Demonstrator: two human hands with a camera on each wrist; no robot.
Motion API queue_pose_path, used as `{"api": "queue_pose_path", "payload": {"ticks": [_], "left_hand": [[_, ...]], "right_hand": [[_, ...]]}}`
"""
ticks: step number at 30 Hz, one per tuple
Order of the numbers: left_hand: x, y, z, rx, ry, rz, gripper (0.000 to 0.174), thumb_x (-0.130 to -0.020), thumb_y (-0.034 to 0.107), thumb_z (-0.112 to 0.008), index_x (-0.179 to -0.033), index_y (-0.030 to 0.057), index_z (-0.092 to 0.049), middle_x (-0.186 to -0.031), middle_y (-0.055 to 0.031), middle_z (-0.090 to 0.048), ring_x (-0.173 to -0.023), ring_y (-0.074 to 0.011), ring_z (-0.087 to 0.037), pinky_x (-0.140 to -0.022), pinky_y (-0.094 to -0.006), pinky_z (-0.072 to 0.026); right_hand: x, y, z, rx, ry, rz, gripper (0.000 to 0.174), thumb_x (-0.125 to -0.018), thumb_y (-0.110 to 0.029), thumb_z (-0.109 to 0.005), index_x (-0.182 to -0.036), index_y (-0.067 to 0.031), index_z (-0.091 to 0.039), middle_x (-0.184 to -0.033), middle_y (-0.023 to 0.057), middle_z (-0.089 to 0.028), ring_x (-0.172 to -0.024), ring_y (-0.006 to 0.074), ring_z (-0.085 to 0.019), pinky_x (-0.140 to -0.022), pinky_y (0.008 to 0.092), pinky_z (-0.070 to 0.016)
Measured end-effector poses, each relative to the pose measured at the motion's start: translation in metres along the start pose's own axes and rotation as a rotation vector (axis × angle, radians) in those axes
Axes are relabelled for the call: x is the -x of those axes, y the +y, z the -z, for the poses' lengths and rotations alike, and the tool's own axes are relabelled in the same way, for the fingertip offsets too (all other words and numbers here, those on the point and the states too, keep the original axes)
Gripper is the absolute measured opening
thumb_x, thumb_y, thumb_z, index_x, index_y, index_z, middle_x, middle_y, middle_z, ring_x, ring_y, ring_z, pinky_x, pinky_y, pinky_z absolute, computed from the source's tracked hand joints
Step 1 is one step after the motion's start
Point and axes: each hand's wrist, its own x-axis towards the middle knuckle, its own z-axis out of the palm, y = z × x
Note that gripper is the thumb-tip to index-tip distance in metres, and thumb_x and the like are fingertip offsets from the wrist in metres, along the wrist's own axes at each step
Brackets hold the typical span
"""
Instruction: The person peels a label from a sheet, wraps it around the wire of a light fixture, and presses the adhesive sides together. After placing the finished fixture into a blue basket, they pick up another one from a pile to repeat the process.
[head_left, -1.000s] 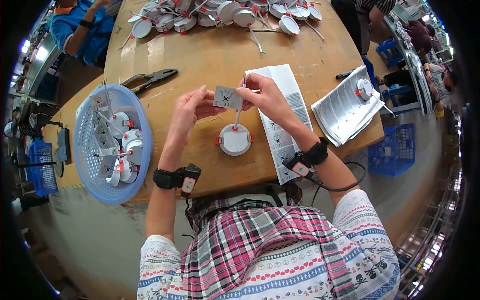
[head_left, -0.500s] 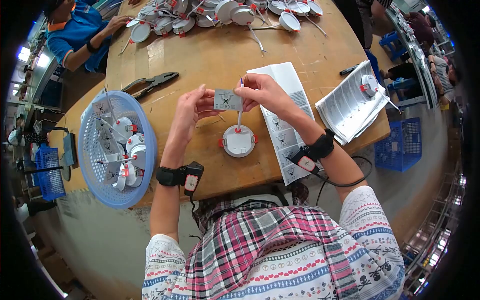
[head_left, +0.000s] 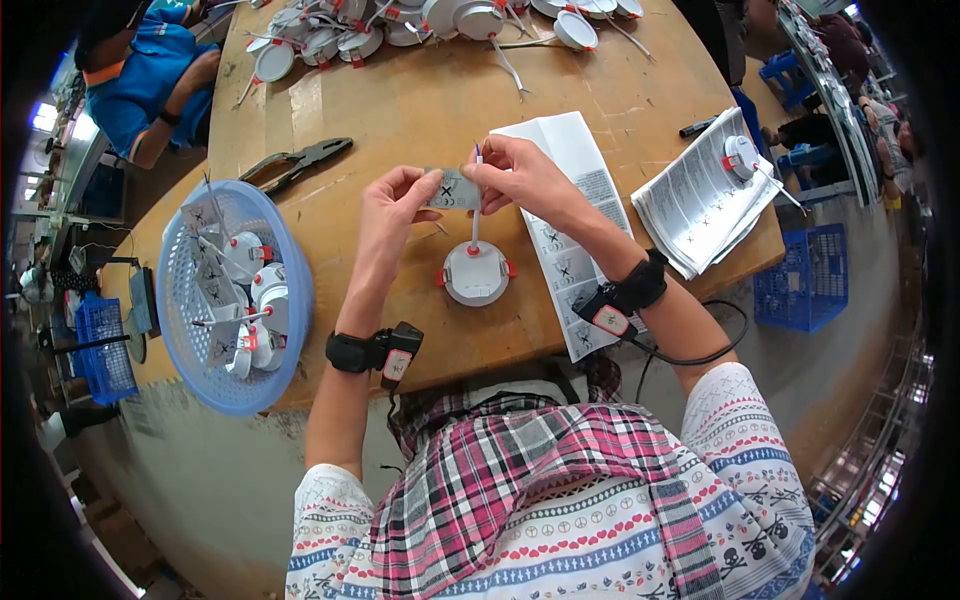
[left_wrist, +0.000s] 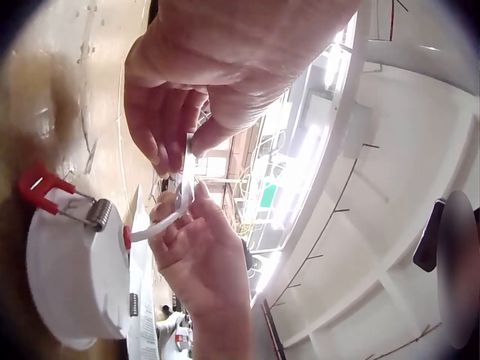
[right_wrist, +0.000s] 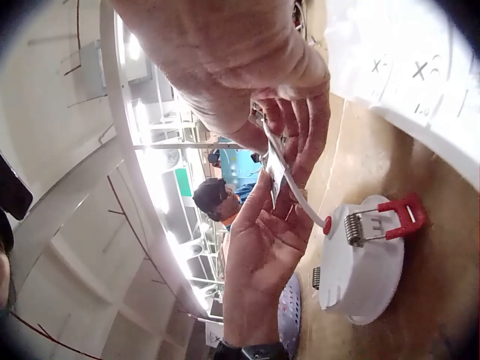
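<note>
A small grey printed label (head_left: 457,190) is held up between both hands. My left hand (head_left: 392,208) pinches its left end between thumb and fingers. At the other end, my right hand (head_left: 528,182) pinches the label together with the white cable (head_left: 475,226), whose blue wire end sticks up above the fingers. The cable rises from a round white downlight (head_left: 476,277) lying on the table below. In the right wrist view, this downlight (right_wrist: 352,274) shows red-tipped spring clips, and the label (right_wrist: 276,174) stands edge-on beside the cable.
A blue basket (head_left: 300,300) of labelled downlights stands at the left, with pliers (head_left: 305,163) behind it. A label sheet (head_left: 560,235) lies to the right, then stacked papers (head_left: 690,215) under another downlight (head_left: 740,155). Many downlights (head_left: 360,42) are heaped at the back; a person sits far left.
My left hand has moved in from behind the label's left edge, and its thumb now covers that end. The right hand keeps its hold by the cable.
</note>
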Motion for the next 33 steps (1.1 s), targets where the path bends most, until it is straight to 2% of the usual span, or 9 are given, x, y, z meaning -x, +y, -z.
{"api": "queue_pose_path", "payload": {"ticks": [7, 10, 13, 16, 19, 25, 28, 33], "left_hand": [[0.000, -0.006, 0.000, 0.169, 0.001, -0.003, 0.016, -0.086, 0.020, -0.061, -0.081, 0.0048, -0.062, -0.079, -0.0030, -0.063, -0.071, -0.0084, -0.060, -0.065, -0.0227, -0.0516], [-0.001, -0.008, 0.005, 0.285, -0.069, 0.071, 0.015, -0.087, 0.019, -0.060, -0.080, 0.0056, -0.061, -0.080, -0.0029, -0.063, -0.073, -0.0092, -0.061, -0.069, -0.0247, -0.0532], [-0.001, -0.007, 0.007, 0.351, -0.119, 0.116, 0.015, -0.087, 0.019, -0.059, -0.081, 0.0059, -0.060, -0.081, -0.0032, -0.063, -0.073, -0.0104, -0.062, -0.070, -0.0259, -0.0541], [0.002, -0.005, 0.006, 0.380, -0.135, 0.132, 0.016, -0.088, 0.020, -0.058, -0.081, 0.0058, -0.059, -0.081, -0.0039, -0.063, -0.073, -0.0111, -0.063, -0.069, -0.0254, -0.0542], [0.002, -0.004, 0.005, 0.321, -0.103, 0.126, 0.016, -0.089, 0.020, -0.056, -0.082, 0.0065, -0.059, -0.080, -0.0027, -0.062, -0.072, -0.0096, -0.062, -0.069, -0.0246, -0.0536], [0.009, -0.002, 0.003, 0.275, -0.069, 0.093, 0.016, -0.089, 0.021, -0.057, -0.081, 0.0068, -0.059, -0.078, -0.0023, -0.062, -0.070, -0.0088, -0.061, -0.068, -0.0235, -0.0530], [0.011, -0.001, 0.001, 0.292, -0.054, 0.072, 0.016, -0.089, 0.020, -0.057, -0.080, 0.0071, -0.059, -0.079, -0.0021, -0.062, -0.071, -0.0085, -0.061, -0.068, -0.0235, -0.0530], [0.011, -0.006, 0.003, 0.432, -0.136, 0.107, 0.016, -0.089, 0.019, -0.056, -0.079, 0.0072, -0.057, -0.081, -0.0035, -0.063, -0.075, -0.0101, -0.062, -0.071, -0.0248, -0.0534]], "right_hand": [[0.005, 0.003, -0.003, -0.089, -0.017, 0.025, 0.023, -0.090, -0.021, -0.054, -0.097, 0.0004, -0.047, -0.078, 0.0075, -0.057, -0.064, 0.0139, -0.063, -0.056, 0.0236, -0.0540], [0.003, 0.008, -0.003, -0.115, -0.036, 0.064, 0.022, -0.090, -0.017, -0.051, -0.096, 0.0038, -0.045, -0.074, 0.0124, -0.060, -0.062, 0.0181, -0.065, -0.053, 0.0251, -0.0538], [0.005, 0.008, -0.004, -0.091, -0.017, 0.092, 0.021, -0.090, -0.017, -0.051, -0.095, 0.0035, -0.046, -0.073, 0.0118, -0.060, -0.061, 0.0164, -0.064, -0.052, 0.0245, -0.0525], [0.007, 0.009, -0.003, -0.044, -0.008, 0.081, 0.019, -0.092, -0.018, -0.051, -0.096, -0.0004, -0.046, -0.078, 0.0077, -0.057, -0.062, 0.0123, -0.062, -0.053, 0.0218, -0.0503], [0.009, 0.005, -0.005, -0.042, 0.029, 0.123, 0.019, -0.090, -0.015, -0.052, -0.093, 0.0030, -0.047, -0.073, 0.0099, -0.060, -0.060, 0.0141, -0.063, -0.051, 0.0239, -0.0514], [0.013, 0.002, -0.008, -0.039, 0.034, 0.127, 0.016, -0.090, -0.014, -0.052, -0.094, 0.0003, -0.047, -0.073, 0.0085, -0.060, -0.061, 0.0133, -0.063, -0.052, 0.0235, -0.0511], [0.015, 0.003, -0.008, -0.044, 0.035, 0.138, 0.016, -0.090, -0.015, -0.052, -0.094, -0.0003, -0.047, -0.073, 0.0081, -0.060, -0.061, 0.0130, -0.062, -0.053, 0.0234, -0.0507], [0.018, 0.000, -0.007, -0.028, 0.027, 0.131, 0.015, -0.090, -0.015, -0.052, -0.094, -0.0006, -0.047, -0.072, 0.0079, -0.060, -0.060, 0.0129, -0.062, -0.052, 0.0231, -0.0500]]}}
